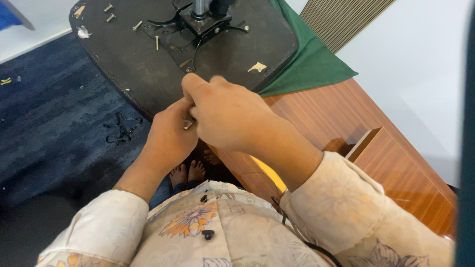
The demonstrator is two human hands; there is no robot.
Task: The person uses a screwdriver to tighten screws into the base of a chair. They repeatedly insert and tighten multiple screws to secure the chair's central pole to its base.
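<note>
My left hand [170, 134] and my right hand [228, 113] meet in front of my chest. Between their fingers they pinch a small metal screw [188, 124], mostly hidden. Just beyond my hands lies an upturned black chair seat [133, 59] with its metal mounting plate [200, 24] and a post rising from it. Several loose screws [110, 14] lie on the seat's underside near its far left edge.
The seat rests on a green cloth [311, 64] over a wooden desk [346, 118] at right. Blue carpet [44, 123] is at left, with a small black part [121, 131] lying on it. My bare feet [188, 173] show below.
</note>
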